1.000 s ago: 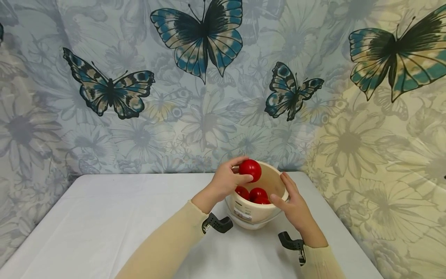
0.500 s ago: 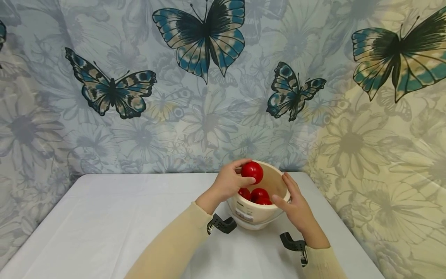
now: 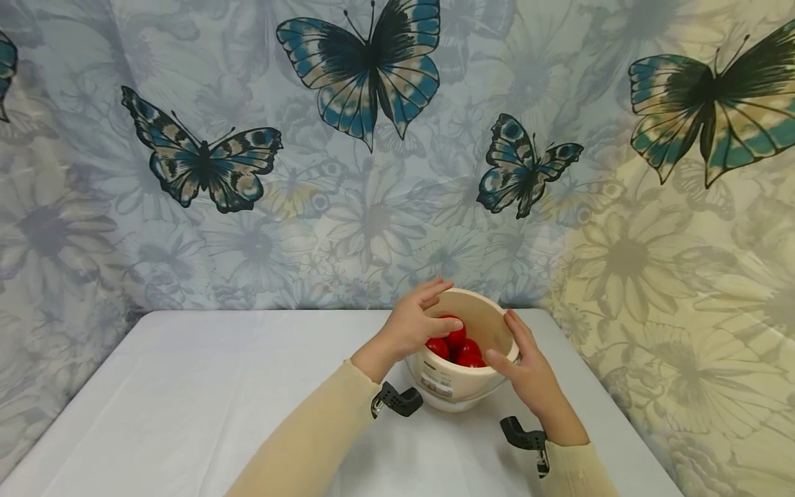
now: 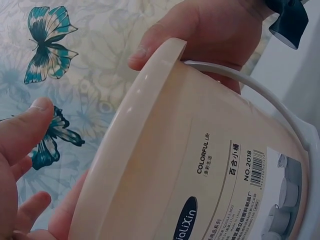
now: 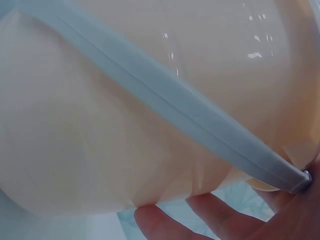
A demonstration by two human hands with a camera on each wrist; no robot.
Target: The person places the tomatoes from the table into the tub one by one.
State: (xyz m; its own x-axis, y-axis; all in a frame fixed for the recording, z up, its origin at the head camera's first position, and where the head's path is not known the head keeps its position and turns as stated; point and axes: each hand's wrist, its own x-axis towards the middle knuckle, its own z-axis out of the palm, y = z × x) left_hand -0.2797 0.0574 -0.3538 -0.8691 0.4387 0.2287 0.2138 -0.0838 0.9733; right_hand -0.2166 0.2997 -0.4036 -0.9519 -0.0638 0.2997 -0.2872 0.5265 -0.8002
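Note:
A cream plastic bucket (image 3: 475,381) stands on the table, its printed label (image 4: 235,185) readable in the left wrist view. Several shiny, round red objects (image 3: 437,347) lie inside; whether they are fruit or balls I cannot tell. My left hand (image 3: 406,328) is over the bucket's left rim, fingers spread and holding nothing, thumb just above the topmost red object (image 3: 458,338). On the right side, my right hand (image 3: 531,373) grips the bucket, thumb at the rim and fingers along the outer wall. A grey-white handle (image 5: 165,100) hangs down the bucket's outside.
The white-covered table (image 3: 217,400) extends widely to the left of the bucket. Close behind it hangs a butterfly-patterned cloth (image 3: 373,228). Black camera mounts (image 3: 400,400) jut from both wrists.
My left hand has let go of the red object it held; that object has dropped onto the others in the bucket. My right hand keeps its hold on the bucket.

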